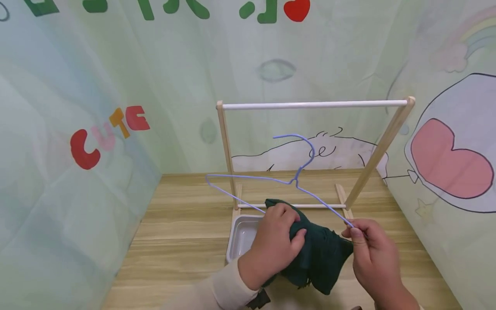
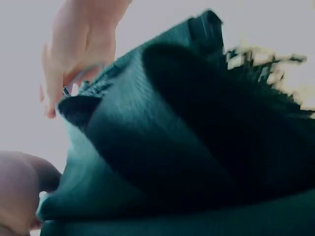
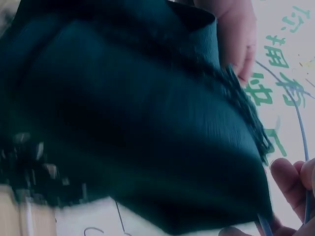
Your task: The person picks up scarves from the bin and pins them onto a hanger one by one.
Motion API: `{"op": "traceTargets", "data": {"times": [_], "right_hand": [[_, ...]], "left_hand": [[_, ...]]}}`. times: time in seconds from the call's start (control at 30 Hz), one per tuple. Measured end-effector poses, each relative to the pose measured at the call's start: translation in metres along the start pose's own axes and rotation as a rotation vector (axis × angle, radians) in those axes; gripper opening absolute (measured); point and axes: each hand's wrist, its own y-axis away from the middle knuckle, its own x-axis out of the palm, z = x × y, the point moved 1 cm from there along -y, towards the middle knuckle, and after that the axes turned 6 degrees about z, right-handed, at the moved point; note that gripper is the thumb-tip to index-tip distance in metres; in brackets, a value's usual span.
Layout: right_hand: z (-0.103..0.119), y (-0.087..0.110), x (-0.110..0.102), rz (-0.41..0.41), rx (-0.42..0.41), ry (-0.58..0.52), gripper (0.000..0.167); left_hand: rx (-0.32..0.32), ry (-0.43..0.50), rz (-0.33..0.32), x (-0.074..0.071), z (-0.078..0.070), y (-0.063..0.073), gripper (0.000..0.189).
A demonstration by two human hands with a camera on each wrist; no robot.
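A dark green fringed cloth (image 1: 319,249), like a scarf, hangs folded over the lower bar of a thin blue wire hanger (image 1: 263,177). My left hand (image 1: 273,243) grips the cloth near its upper left, thumb and fingers bunching the fabric. At the hanger's right end, my right hand (image 1: 373,254) pinches the wire between thumb and fingers. The hanger's hook points up and left in the head view. Loose folds and fringe of the cloth fill most of both wrist views, and most of the lower bar is hidden by it.
Behind the hands stands a wooden rack (image 1: 377,155) with a white top rod (image 1: 314,104) and a lower rod. A grey plastic tray (image 1: 232,245) sits on the wood-grain table (image 1: 174,241), left of the cloth. Printed curtains (image 1: 186,86) enclose the back and sides.
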Motion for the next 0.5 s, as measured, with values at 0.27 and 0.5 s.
{"op": "traceTargets", "data": {"times": [0.27, 0.5], "right_hand": [[0.0, -0.001, 0.006, 0.049, 0.074, 0.032, 0.012], [-0.012, -0.003, -0.005, 0.051, 0.163, 0.087, 0.01]], "left_hand": [[0.093, 0.192, -0.043, 0.01, -0.004, 0.002, 0.011], [0.114, 0.556, -0.176, 0.005, 0.016, 0.012, 0.018]]}}
